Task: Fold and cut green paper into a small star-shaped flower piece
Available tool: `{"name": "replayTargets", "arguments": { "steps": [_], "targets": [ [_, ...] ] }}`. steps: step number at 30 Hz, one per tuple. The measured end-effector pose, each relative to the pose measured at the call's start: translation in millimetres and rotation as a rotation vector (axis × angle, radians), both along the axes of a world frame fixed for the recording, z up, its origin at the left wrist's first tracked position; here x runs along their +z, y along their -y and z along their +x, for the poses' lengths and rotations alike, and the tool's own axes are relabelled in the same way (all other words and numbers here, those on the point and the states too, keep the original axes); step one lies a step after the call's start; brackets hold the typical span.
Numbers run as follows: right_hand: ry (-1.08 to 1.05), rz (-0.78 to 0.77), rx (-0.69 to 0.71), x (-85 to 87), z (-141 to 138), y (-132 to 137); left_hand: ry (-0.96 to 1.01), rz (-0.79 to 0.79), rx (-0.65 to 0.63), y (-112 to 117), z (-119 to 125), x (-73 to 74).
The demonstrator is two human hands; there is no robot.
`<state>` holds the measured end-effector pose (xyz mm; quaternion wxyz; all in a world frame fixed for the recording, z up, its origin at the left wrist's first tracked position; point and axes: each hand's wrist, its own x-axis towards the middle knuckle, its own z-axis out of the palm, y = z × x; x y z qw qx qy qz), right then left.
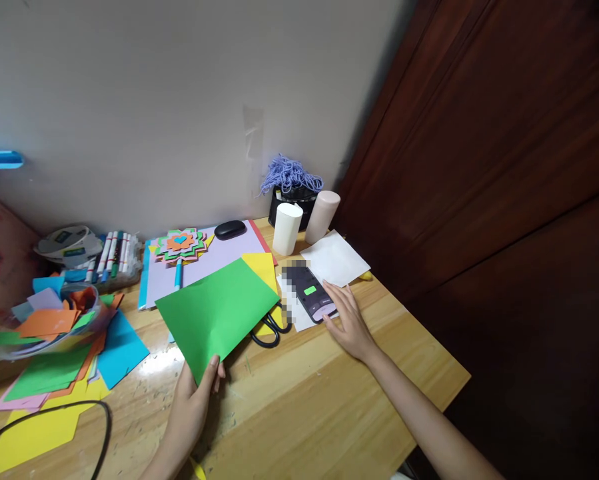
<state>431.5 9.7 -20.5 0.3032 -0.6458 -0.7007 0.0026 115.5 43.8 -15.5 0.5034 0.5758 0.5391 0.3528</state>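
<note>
My left hand (195,398) pinches the near corner of a green paper sheet (218,312) and holds it tilted above the wooden desk (329,387). My right hand (348,320) lies flat with fingers stretched out, its fingertips touching the near end of a dark phone (310,292) with a lit screen. The phone rests on white paper (335,259). Black scissor handles (266,332) stick out from under the green sheet, beside a yellow sheet (262,267).
A layered paper flower (180,244) and a blue pen (178,273) lie on a lilac sheet. Two pale cylinders (304,223), purple yarn (289,175) and a black case (230,229) sit by the wall. Coloured paper scraps (54,347), markers (112,253) and a black cable (79,413) are left.
</note>
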Motion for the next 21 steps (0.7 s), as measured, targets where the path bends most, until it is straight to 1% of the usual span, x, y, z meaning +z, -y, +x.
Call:
{"name": "replayTargets", "arguments": {
  "steps": [4,8,11,16,21],
  "targets": [
    [-0.042,-0.004,-0.047,-8.0,2,-1,0.012,-0.007,0.015,0,1,1.8],
    [-0.063,-0.033,-0.062,-12.9,4,-2,0.022,-0.015,0.005,-1,2,2.6],
    [-0.076,-0.049,-0.052,-11.3,4,-1,0.031,-0.023,0.007,0,1,1.4],
    [-0.145,-0.027,0.023,-5.3,3,1,0.081,-0.056,0.007,1,-1,-4.1],
    [-0.205,0.024,-0.009,-5.8,2,1,0.098,-0.054,0.005,1,-1,-3.5]
  ]
}}
